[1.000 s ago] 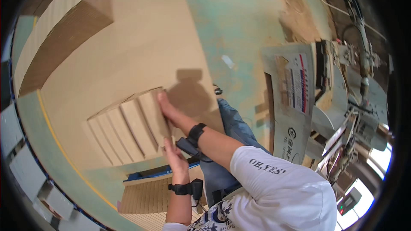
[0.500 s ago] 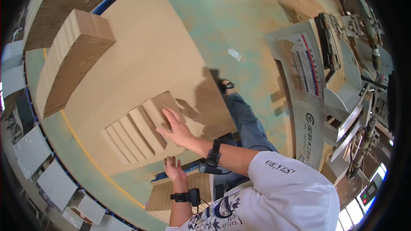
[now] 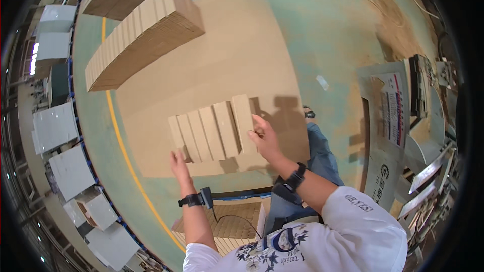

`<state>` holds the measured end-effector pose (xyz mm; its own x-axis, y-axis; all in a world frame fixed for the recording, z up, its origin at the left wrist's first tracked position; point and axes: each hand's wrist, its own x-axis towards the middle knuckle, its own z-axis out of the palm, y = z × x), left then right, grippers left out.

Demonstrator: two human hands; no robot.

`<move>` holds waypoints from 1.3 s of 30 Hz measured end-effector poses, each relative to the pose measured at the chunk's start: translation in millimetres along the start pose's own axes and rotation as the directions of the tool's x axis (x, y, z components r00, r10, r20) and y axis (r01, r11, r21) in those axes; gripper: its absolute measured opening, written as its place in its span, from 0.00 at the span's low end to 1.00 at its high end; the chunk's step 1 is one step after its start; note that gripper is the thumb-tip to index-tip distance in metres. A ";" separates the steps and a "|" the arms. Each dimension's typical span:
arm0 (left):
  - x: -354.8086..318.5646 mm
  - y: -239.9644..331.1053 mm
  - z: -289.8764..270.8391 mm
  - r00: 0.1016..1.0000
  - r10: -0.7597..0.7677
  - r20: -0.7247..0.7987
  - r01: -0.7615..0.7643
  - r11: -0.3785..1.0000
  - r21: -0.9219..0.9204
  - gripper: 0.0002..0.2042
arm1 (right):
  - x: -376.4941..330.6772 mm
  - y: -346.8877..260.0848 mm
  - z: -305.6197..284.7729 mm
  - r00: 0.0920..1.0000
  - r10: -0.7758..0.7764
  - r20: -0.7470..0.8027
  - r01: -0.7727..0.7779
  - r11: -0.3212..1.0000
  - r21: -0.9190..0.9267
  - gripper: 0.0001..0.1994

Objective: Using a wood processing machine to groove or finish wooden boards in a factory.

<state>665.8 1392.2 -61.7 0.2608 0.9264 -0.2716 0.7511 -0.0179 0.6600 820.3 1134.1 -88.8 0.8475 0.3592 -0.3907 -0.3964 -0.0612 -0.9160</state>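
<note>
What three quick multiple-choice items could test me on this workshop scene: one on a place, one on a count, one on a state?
1. Where does the right hand rest?
A. on the right end of the row of boards
B. on the tall stack
C. on the floor

2. How many boards are in that row?
A. two
B. five
C. nine

3. How are the left hand's fingers?
A. clenched in a fist
B. open at the row's left end
C. gripping a hammer

Answers: 1 A, its fingers touch the rightmost board. 2 B, five tops show. 3 B, fingers spread, no tool held.

Grey machine panel (image 3: 383, 136), red-blue-white label (image 3: 393, 113), far right
</note>
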 end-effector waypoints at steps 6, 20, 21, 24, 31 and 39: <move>-5.6 10.9 8.6 0.977 0.028 0.211 -0.009 0.996 -0.090 0.27 | -6.3 -21.8 33.6 0.994 0.016 0.108 -0.005 0.995 -0.101 0.29; 6.5 1.8 4.4 0.963 0.016 0.270 -0.003 0.999 -0.050 0.23 | 35.1 97.8 5.4 0.877 0.360 -0.317 -0.384 0.923 -0.015 0.33; 8.2 1.5 4.6 0.965 0.016 0.260 -0.008 0.999 -0.031 0.24 | 38.2 109.7 6.7 0.824 0.513 -0.239 -0.519 0.854 0.044 0.35; 10.7 3.0 2.4 0.961 -0.010 0.278 0.011 1.000 -0.001 0.24 | 45.8 131.2 12.7 0.756 0.653 0.051 -0.646 0.731 0.220 0.38; 11.0 -8.5 4.9 0.954 0.024 0.297 0.024 0.987 -0.156 0.19 | 42.1 132.5 11.3 0.711 0.666 0.228 -0.704 0.677 0.218 0.43; -71.1 -70.1 43.7 0.846 -0.520 0.117 0.443 0.563 -0.698 0.20 | 128.8 128.4 -32.0 0.919 0.308 0.244 -0.252 0.938 -0.238 0.36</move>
<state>621.1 1311.1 -119.2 -0.0991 0.7493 -0.6548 0.1155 0.6623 0.7403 889.8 1142.7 -259.7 0.5708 0.5387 -0.6197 -0.5011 -0.3693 -0.7826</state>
